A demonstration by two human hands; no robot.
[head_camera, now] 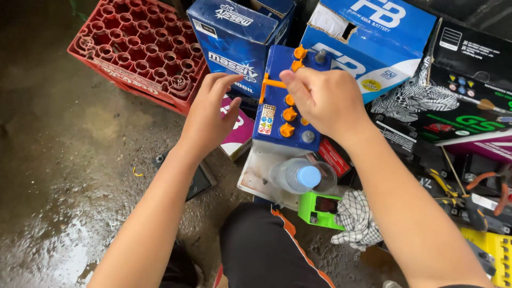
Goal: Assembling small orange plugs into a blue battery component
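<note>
A blue battery with orange caps along its top stands in the middle of the view, between the two hands and in front of two blue cardboard boxes. The right hand lies over the battery's top, its thumb and forefinger pressed together around one of the orange caps near the upper end; the cap itself is mostly hidden by the fingers, so the exact grip is hard to make out. The left hand rests against the battery's left side, fingers loosely spread and curved, touching or just beside the casing; which of the two cannot be told. Just below the battery a clear plastic bottle with a pale blue cap lies in a white tray. A red crate stands to the left on the wet floor. At the right, pliers and other tools are partly cut off by the frame's edge.
</note>
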